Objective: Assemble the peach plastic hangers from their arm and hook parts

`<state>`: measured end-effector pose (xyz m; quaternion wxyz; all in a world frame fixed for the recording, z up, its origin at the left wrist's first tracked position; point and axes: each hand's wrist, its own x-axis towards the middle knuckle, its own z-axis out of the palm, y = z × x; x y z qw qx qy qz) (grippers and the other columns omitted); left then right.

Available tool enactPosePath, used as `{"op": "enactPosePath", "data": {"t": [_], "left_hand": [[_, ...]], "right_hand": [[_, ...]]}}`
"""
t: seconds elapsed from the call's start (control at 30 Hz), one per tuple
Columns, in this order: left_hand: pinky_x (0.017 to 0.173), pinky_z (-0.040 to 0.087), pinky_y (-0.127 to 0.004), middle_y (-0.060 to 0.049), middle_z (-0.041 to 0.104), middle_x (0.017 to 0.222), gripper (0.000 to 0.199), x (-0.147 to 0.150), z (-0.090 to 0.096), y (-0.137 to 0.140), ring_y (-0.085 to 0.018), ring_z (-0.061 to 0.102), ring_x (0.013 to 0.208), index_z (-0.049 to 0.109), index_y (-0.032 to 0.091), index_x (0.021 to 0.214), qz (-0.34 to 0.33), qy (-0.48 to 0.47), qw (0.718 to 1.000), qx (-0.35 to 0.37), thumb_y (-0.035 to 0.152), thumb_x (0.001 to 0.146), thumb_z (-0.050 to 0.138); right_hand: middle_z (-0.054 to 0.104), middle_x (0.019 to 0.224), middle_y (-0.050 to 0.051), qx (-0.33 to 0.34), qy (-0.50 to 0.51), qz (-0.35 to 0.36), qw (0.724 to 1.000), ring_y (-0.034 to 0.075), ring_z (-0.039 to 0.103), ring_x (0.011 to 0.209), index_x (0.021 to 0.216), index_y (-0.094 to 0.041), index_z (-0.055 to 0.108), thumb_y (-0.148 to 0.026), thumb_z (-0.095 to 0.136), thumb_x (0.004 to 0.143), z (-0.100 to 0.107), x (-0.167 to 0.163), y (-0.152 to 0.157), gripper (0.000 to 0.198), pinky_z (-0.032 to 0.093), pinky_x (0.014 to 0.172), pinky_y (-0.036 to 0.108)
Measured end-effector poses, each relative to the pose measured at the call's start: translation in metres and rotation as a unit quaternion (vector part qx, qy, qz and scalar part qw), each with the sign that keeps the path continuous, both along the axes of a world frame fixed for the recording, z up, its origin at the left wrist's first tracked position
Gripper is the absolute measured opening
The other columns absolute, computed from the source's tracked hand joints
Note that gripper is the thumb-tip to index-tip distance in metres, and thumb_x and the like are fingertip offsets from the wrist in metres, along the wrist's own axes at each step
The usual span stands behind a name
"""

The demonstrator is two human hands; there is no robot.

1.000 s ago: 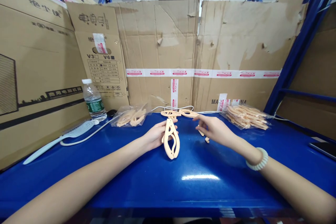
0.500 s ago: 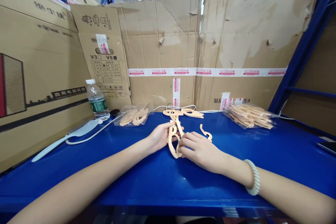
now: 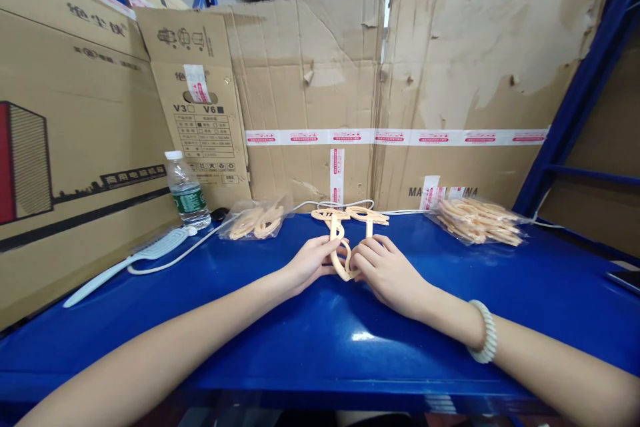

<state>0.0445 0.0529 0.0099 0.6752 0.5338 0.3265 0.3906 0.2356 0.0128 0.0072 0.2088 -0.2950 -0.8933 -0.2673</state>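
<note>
A peach plastic folding hanger (image 3: 344, 271) is held between my two hands, a little above the blue table. My left hand (image 3: 311, 263) is closed on its left arm, thumb in front and fingers behind. On the other side, my right hand (image 3: 389, 275) grips the right arm, whose top end sticks up above the fingers. The two arms spread apart and meet at the bottom. My right hand covers part of the hanger and the table area behind it. More peach hanger pieces (image 3: 367, 215) lie just behind, on the table.
A clear bag of peach pieces (image 3: 257, 221) lies left, a fuller bag (image 3: 475, 220) right. A water bottle (image 3: 187, 192), a pale blue hairbrush (image 3: 135, 257) and a white cable (image 3: 175, 267) are at left. A phone (image 3: 625, 278) lies far right. Cardboard (image 3: 310, 100) walls the back; a person's head shows above.
The hanger's arms have spread wider apart and it has been raised slightly. My right hand has shifted up its right arm. The loose hook seen behind that hand is out of sight.
</note>
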Motion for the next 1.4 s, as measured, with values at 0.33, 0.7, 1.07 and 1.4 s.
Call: {"op": "enactPosePath", "data": {"t": [0.33, 0.7, 1.07, 1.4], "left_hand": [[0.069, 0.057, -0.033, -0.003, 0.068, 0.087, 0.021, 0.005, 0.001, -0.007, -0.015, 0.067, 0.074, 0.063, 0.012, 0.098, 0.040, -0.001, 0.999, 0.031, 0.032, 0.097, 0.057], [0.069, 0.057, -0.033, -0.005, 0.067, 0.096, 0.024, 0.003, 0.000, -0.003, -0.016, 0.066, 0.077, 0.062, 0.013, 0.105, 0.047, 0.011, 0.999, -0.009, 0.035, 0.096, 0.057], [0.076, 0.057, -0.038, -0.008, 0.064, 0.110, 0.027, 0.003, 0.003, -0.004, -0.020, 0.066, 0.089, 0.060, 0.014, 0.115, 0.084, 0.009, 0.994, -0.066, 0.033, 0.095, 0.058], [0.079, 0.056, -0.039, -0.009, 0.063, 0.113, 0.029, 0.000, 0.004, 0.003, -0.021, 0.065, 0.093, 0.059, 0.015, 0.117, 0.122, -0.002, 0.989, -0.087, 0.033, 0.095, 0.059]], "right_hand": [[0.067, 0.079, 0.004, -0.045, -0.022, -0.055, 0.997, 0.022, 0.059, 0.076, 0.095, -0.016, 0.059, -0.012, 0.053, 0.091, -0.002, 0.002, 0.002, 0.008, 0.033, 0.092, 0.041], [0.065, 0.074, 0.003, -0.037, 0.002, -0.034, 0.999, 0.019, 0.054, 0.069, 0.083, -0.017, 0.057, -0.012, 0.052, 0.092, 0.000, 0.001, -0.001, 0.012, 0.031, 0.074, 0.034], [0.062, 0.070, 0.005, -0.010, 0.026, 0.010, 1.000, 0.021, 0.050, 0.067, 0.079, -0.018, 0.056, -0.007, 0.037, 0.095, 0.002, -0.001, -0.004, 0.027, 0.030, 0.076, 0.037], [0.068, 0.084, 0.004, -0.069, 0.199, 0.040, 0.977, 0.021, 0.059, 0.081, 0.087, -0.023, 0.047, -0.019, 0.052, 0.095, 0.040, 0.044, 0.018, 0.010, 0.040, 0.082, 0.035]]}}
